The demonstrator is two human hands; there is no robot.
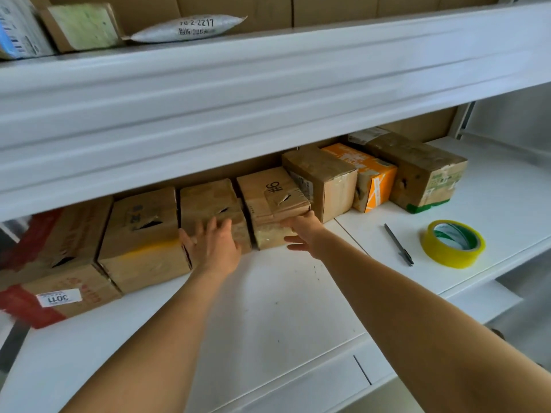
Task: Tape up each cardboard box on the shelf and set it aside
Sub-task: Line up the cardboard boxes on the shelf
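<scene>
Several worn cardboard boxes stand in a row at the back of the white shelf (268,308). My left hand (213,245) reaches forward with spread, straight fingers against the front of a small brown box (208,198) with a torn slit on top. My right hand (302,231) is at the front right corner of the neighbouring box marked "9#" (268,189), fingers extended at its lower edge; whether they curl round it is unclear. A roll of yellow tape (453,244) lies on the shelf to the right, with a black pen (398,244) beside it.
Left of my hands stand a larger brown box (143,239) and a red-printed box with a white label (56,278). To the right are a brown box (325,177), an orange box (366,174) and a green-taped box (423,171). The upper shelf beam (268,99) overhangs the boxes.
</scene>
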